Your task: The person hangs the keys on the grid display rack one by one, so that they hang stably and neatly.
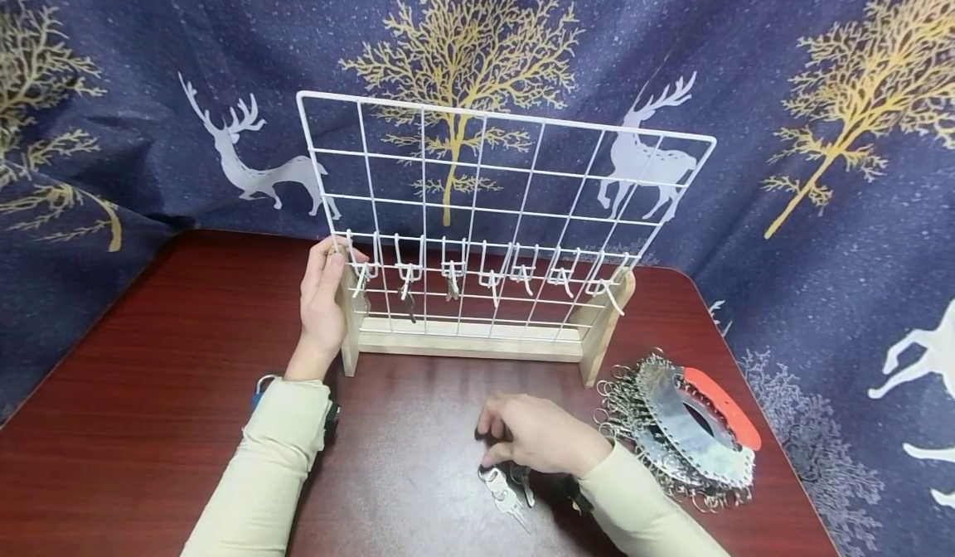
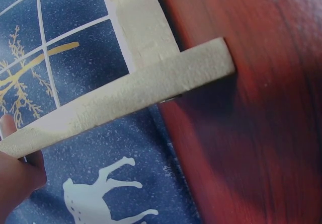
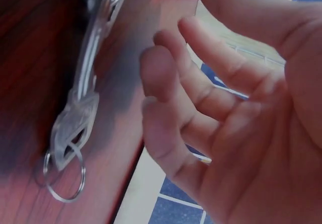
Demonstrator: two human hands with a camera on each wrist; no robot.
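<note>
A white wire grid rack [image 1: 515, 192] stands on a light wooden base. My left hand [image 1: 322, 304] grips the rack's left wooden upright [image 1: 350, 333], thumb in front; in the left wrist view the thumb and fingers lie around the upright [image 2: 115, 90]. My right hand [image 1: 540, 433] hovers just above several silver keys [image 1: 507, 499] on the table. In the right wrist view its fingers are loosely bent with nothing between them, beside a key [image 3: 75, 118] with a metal ring [image 3: 65, 183]. A dark key [image 1: 411, 307] hangs on one hook, another key [image 1: 453, 282] on the hook beside it.
Several white hooks [image 1: 492, 279] run along the grid's lower part. A metal ring holder with a red handle [image 1: 722, 408], crowded with keys or rings, lies at the right. A blue padlock-like thing [image 1: 261, 387] is partly behind the left sleeve. Patterned cloth [image 1: 522, 43] hangs behind the dark red table [image 1: 186, 358].
</note>
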